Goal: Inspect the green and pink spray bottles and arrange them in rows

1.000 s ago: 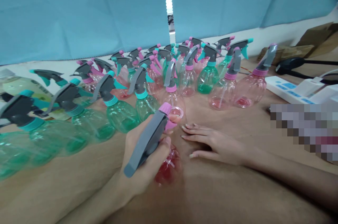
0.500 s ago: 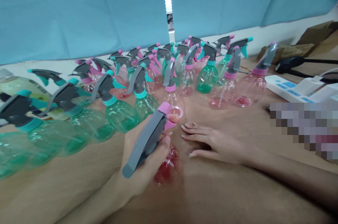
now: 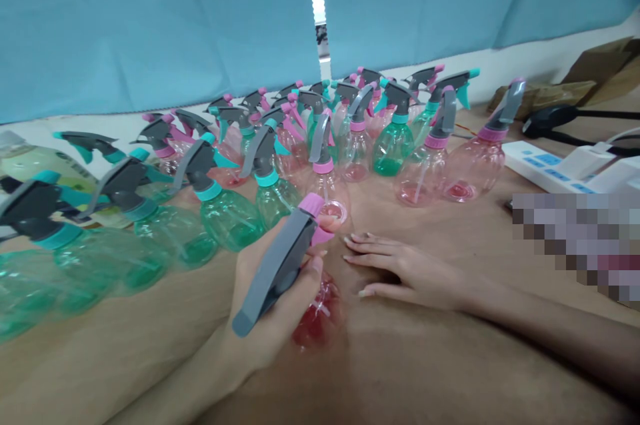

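Observation:
My left hand (image 3: 273, 305) is wrapped round the neck of a pink spray bottle (image 3: 320, 318) with a grey trigger head and a pink nozzle. The bottle stands on the brown tabletop (image 3: 400, 371), and red liquid shows in its lower part. My fingers hide its collar. To the right of it, my right hand (image 3: 400, 268) lies palm down on the table, fingers stretched out, holding nothing. Just beyond the hands stands another pink spray bottle (image 3: 325, 188). A green spray bottle (image 3: 233, 215) with a turquoise collar is left of it.
Several more pink and green spray bottles crowd the back and left. On the right lie a white power strip (image 3: 540, 168) with plugs, a black strap-like object (image 3: 550, 121) and cardboard (image 3: 600, 71). A blue curtain (image 3: 160, 25) hangs behind. A pixelated patch covers something at right.

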The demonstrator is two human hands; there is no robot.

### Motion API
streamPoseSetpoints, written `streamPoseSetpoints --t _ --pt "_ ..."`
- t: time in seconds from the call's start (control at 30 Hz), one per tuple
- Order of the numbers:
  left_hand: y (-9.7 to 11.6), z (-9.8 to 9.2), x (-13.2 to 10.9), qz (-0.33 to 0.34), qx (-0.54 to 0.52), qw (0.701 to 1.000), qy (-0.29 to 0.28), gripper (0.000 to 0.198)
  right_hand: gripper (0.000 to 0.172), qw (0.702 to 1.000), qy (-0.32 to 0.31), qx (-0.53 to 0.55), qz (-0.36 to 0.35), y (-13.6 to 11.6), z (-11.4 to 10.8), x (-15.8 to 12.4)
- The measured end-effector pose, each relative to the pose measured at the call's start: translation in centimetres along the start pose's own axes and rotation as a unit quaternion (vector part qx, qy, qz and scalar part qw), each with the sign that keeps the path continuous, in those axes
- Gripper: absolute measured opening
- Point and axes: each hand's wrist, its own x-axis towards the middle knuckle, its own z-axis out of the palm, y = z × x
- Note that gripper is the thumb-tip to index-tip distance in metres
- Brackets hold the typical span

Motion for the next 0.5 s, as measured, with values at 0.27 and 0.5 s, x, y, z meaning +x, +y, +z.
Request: streamPoseSetpoints --t 0.27,0.5 --pt "0.23 -0.04 0.25 -0.010 0.001 1.000 0.001 0.021 0.058 1.000 -0.015 -0.018 0.008 -0.16 -0.17 0.12" --pt "0.06 0.09 0.11 -0.010 0.002 1.000 0.002 0.022 0.057 1.000 -0.016 -0.024 0.008 -0.17 -0.14 0.09"
